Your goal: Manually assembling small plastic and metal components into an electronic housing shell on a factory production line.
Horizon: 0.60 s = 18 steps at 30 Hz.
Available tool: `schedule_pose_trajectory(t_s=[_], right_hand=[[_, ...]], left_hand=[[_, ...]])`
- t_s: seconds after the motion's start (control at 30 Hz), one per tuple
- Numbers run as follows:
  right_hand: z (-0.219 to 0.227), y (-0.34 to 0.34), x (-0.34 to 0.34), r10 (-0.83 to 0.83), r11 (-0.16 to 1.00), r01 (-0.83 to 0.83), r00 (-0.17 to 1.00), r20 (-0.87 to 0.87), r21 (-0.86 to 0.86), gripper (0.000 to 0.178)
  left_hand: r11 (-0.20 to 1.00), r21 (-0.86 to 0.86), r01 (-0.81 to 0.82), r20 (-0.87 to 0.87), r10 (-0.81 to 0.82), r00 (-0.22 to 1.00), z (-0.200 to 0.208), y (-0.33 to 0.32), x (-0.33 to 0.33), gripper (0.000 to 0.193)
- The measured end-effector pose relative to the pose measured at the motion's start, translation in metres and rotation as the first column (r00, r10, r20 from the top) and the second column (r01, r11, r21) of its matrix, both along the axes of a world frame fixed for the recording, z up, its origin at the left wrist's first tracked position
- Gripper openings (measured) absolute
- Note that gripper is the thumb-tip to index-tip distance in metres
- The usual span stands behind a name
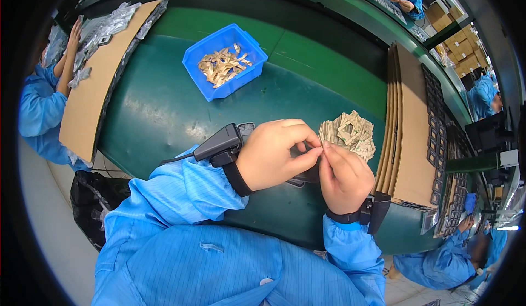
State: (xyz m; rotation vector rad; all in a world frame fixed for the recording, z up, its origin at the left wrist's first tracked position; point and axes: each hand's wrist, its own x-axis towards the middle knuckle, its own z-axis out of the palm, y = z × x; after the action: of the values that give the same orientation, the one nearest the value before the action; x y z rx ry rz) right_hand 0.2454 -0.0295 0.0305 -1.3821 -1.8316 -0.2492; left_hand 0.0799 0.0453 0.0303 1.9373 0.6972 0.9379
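My left hand (278,155) and my right hand (346,177) meet over the green table, thumbs and forefingers pinched tip to tip. Whatever lies between the fingertips is too small or hidden to make out. Just behind my right hand is a loose pile of small pale tan strips (355,132) with thin green marks. Farther off to the left stands a blue plastic bin (241,85), partly filled with small curled gold-tan pieces (220,67). Beneath my hands a dark flat object (296,183) shows only in part.
Upright cardboard sheets (408,136) stand at the right, beside a stack of black frames (435,136). At the left, a cardboard sheet (112,81) borders clear plastic bags (112,24), where another person works. More people in blue sit at the far and right benches. A black bag (90,199) hangs low left.
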Motion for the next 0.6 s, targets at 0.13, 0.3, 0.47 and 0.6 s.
schedule_pose_trajectory(t_s=[0.13, 0.3, 0.47, 0.6], right_hand=[[0.001, 0.001, -0.001, 0.007, 0.999, -0.009, 0.998, 0.066, 0.036, 0.030], [-0.001, 0.001, -0.002, 0.032, 0.999, -0.033, 0.999, 0.038, 0.025, 0.026], [-0.005, -0.003, 0.002, 0.066, 0.971, -0.155, 0.907, -0.416, -0.184, 0.017], [-0.012, -0.004, 0.009, -0.044, 0.915, -0.327, 0.505, -0.862, -0.238, 0.010]], left_hand=[[0.993, -0.117, 0.032, 0.037, -0.028, 0.999, -0.005, 0.000, 0.000, 0.008], [0.987, -0.150, 0.049, 0.055, -0.041, 0.998, -0.005, 0.001, -0.001, 0.007], [0.966, -0.240, 0.095, 0.051, -0.085, 0.995, 0.002, 0.003, -0.004, 0.005], [0.992, -0.118, 0.053, 0.047, -0.048, 0.998, 0.002, 0.009, -0.010, 0.005]])
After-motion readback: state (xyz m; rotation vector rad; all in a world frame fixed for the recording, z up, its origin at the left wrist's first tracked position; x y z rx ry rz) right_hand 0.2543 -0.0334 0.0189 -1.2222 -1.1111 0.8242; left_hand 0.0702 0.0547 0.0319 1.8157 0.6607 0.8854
